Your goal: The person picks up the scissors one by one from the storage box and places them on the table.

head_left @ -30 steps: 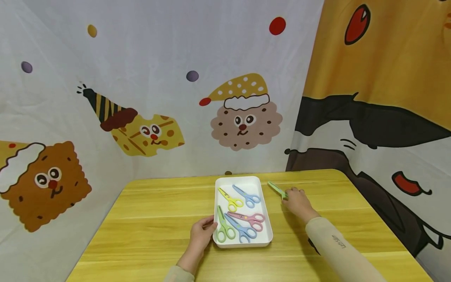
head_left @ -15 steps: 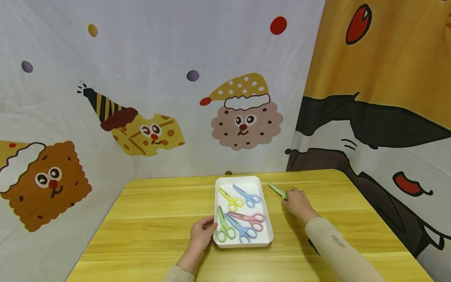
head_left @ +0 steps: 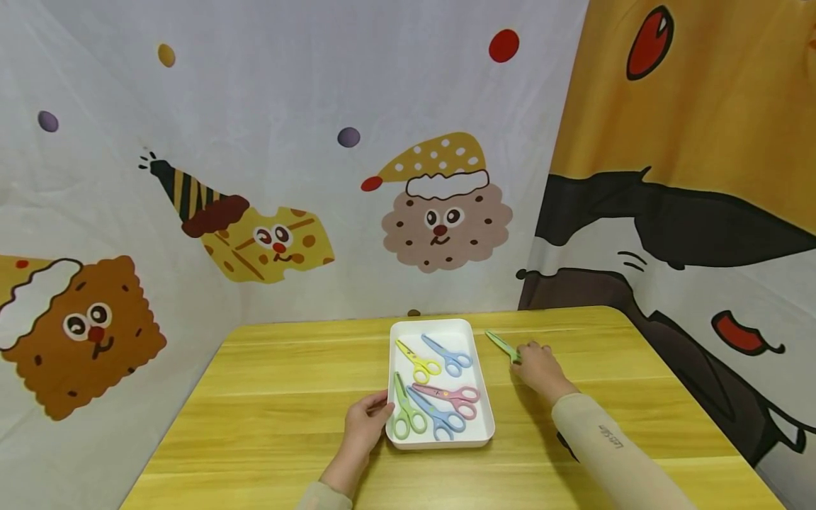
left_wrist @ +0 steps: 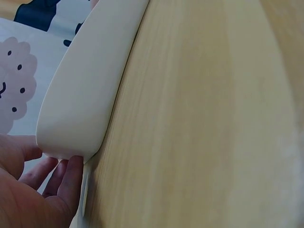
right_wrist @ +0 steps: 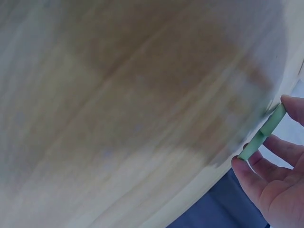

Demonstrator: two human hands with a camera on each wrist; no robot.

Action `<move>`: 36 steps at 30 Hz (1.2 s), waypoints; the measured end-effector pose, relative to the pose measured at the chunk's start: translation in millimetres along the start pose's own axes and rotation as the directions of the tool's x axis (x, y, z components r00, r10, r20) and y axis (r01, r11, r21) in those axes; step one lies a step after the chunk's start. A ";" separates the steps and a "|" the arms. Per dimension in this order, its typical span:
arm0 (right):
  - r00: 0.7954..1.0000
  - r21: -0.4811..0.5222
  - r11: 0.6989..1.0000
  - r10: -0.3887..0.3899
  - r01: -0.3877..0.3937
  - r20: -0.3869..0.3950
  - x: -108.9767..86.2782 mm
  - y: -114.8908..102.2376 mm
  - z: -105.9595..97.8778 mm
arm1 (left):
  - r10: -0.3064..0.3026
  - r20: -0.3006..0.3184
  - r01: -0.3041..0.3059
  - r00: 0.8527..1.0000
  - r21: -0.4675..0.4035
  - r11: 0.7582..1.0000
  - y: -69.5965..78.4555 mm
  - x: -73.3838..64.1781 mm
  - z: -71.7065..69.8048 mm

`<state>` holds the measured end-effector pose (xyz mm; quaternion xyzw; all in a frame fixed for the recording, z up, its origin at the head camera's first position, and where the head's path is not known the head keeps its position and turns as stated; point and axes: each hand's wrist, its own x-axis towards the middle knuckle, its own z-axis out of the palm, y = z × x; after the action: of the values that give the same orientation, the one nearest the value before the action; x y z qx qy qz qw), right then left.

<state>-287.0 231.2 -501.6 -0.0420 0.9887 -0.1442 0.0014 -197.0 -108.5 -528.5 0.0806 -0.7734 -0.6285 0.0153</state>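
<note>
A shallow white tray (head_left: 440, 445) stands on the table with several children's scissors in it. Toward its far end lie yellow scissors (head_left: 422, 366) and light blue scissors (head_left: 452, 360). Nearer are pink scissors (head_left: 450, 394), green scissors (head_left: 403, 411) and another blue pair (head_left: 438, 414), close together and partly overlapping. My left hand (head_left: 362, 428) grips the tray's left side wall, thumb at the rim and fingers against the outer side (left_wrist: 59, 185). Right of the tray, my right hand (head_left: 538, 368) holds another pair of green scissors (head_left: 500, 343) by the handles, blades pointing away; the fingers hide most of the handles.
The wooden table (head_left: 274, 397) extends on both sides of the tray. Behind it hangs a printed cloth (head_left: 287, 106) with cartoon biscuits and cheese, close to the table's far edge.
</note>
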 end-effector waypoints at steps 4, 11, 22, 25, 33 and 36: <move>1.000 0.002 1.000 0.006 -0.006 0.007 -0.6 -0.6 -0.1 | -0.004 -0.002 0.004 1.000 -0.001 1.000 -0.3 -0.2 0.5; 1.000 0.003 1.000 0.008 -0.008 0.012 -0.6 -0.4 0.7 | -0.007 -0.006 0.007 1.000 0.002 1.000 0.3 0.2 1.5; 1.000 -0.016 1.000 -0.010 0.010 -0.005 2.0 -1.6 2.9 | -0.010 -0.002 0.010 1.000 -0.001 1.000 -1.1 0.3 0.4; 1.000 -0.016 1.000 -0.008 0.008 0.008 4.4 1.0 5.2 | -0.005 -0.006 0.005 1.000 -0.004 1.000 -1.0 0.5 0.0; 1.000 0.010 1.000 -0.005 0.004 0.010 6.3 1.4 4.6 | -0.003 -0.001 0.003 1.000 -0.001 1.000 -0.4 0.1 -0.3; 1.000 0.009 1.000 -0.004 0.004 0.004 6.0 0.1 3.4 | -0.001 0.000 0.001 1.000 -0.010 1.000 -0.7 0.5 -0.4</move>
<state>-293.0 229.9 -504.8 -0.0444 0.9879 -0.1484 0.0033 -197.4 -109.1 -529.2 0.0808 -0.7703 -0.6323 0.0152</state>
